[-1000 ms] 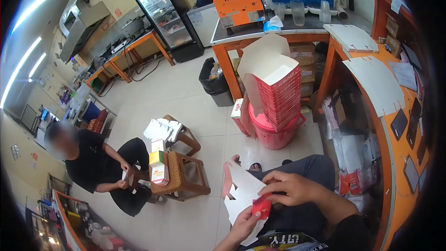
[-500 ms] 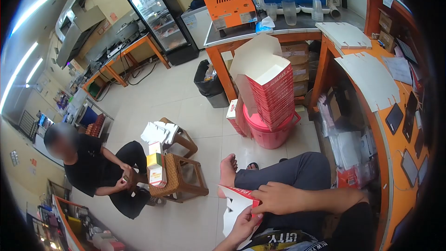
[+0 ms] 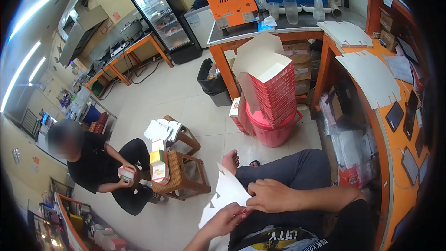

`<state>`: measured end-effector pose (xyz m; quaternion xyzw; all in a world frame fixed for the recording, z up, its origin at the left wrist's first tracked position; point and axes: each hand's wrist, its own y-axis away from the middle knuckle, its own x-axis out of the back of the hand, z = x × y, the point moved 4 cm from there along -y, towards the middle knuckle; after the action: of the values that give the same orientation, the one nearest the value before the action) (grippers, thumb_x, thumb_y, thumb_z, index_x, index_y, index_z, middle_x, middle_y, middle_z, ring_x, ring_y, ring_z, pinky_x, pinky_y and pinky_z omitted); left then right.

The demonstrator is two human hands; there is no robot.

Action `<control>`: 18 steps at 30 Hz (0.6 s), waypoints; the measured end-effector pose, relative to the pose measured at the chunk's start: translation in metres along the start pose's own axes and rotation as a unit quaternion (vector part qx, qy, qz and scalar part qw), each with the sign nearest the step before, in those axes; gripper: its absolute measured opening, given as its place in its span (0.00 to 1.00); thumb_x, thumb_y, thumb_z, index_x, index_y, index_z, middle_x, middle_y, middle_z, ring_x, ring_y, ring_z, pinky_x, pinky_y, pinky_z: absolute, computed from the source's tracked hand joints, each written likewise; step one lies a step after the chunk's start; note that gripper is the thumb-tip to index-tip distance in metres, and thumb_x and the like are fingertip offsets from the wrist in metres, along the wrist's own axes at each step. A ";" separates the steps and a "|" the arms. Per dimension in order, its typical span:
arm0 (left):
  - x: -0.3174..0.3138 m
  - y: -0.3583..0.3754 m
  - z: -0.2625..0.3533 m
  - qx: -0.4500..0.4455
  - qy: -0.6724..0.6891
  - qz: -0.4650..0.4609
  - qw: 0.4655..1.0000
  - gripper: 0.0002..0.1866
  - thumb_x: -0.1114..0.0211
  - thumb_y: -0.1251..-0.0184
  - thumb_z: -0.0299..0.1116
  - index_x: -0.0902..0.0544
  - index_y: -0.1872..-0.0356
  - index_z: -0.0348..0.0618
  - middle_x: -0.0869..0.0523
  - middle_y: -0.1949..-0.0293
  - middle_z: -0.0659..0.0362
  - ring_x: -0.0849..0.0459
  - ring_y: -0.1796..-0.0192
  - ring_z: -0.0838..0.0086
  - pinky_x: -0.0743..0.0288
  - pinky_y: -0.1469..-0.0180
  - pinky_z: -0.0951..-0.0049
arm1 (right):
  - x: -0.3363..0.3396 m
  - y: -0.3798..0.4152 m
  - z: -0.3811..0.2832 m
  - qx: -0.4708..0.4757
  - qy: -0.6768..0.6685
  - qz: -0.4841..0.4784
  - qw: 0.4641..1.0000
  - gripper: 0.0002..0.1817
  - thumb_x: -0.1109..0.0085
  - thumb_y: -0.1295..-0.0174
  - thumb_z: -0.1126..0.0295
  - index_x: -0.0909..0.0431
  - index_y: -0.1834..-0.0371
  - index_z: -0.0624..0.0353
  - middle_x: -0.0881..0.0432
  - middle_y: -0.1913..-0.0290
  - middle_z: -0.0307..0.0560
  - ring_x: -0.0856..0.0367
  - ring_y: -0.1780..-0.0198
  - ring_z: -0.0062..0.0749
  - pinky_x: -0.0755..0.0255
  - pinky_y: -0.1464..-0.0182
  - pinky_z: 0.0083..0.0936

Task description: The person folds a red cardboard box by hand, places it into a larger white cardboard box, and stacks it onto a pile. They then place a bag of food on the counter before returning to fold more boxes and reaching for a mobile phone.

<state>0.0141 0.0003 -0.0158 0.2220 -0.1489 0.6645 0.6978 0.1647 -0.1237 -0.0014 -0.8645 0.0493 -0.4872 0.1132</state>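
A white card sheet with a red printed side lies across my lap, its white face mostly showing and notches along one edge. My left hand pinches its near edge, where a bit of red shows. Close beside it, my right hand has its fingers closed on the same sheet near a fold. Beyond my legs, a tall stack of red and white boxes stands on a pink bucket.
A seated co-worker holds a small box at the left. Near them are a wicker stool with small cartons and another bearing white pieces. An orange counter with flat sheets and phones runs along the right. A black bin stands ahead.
The sheet has turned so that more of its white face shows and its tip points up. My left hand has moved left. The co-worker's box is now raised and more visible.
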 end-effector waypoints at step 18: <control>0.042 -0.018 0.035 0.031 0.432 -0.119 0.893 0.23 0.38 0.21 0.34 0.28 0.31 0.36 0.17 0.44 0.60 0.20 0.42 0.80 0.25 0.39 0.73 | 0.038 -0.001 -0.005 0.075 -0.176 0.154 0.969 0.45 0.22 0.47 0.49 0.29 0.29 0.59 0.19 0.45 0.56 0.19 0.42 0.50 0.26 0.42 0.43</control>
<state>0.0379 0.0187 0.0337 -0.0494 0.2155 0.6115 0.7597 0.1804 -0.1313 0.0331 -0.9077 0.1247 -0.3060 0.2586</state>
